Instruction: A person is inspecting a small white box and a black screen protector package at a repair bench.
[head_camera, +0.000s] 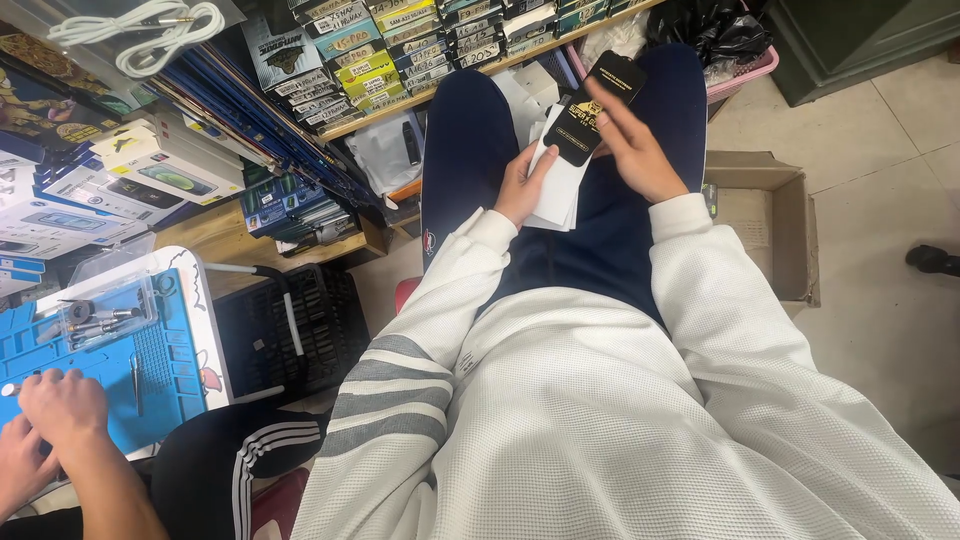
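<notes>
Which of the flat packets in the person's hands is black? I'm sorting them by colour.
The long black packet on top, pinched in the right hand. The packets under it, in the left hand, are plain white.

The black packet (598, 107) is long, flat and narrow, with rounded corners and gold and white print on its face. It is tilted, its top end pointing up and to the right, above the lap. Under its lower end there is a small stack of white sheets (558, 185). The sheets are plain, rectangular and slightly fanned, lying against the dark blue trousers.
</notes>
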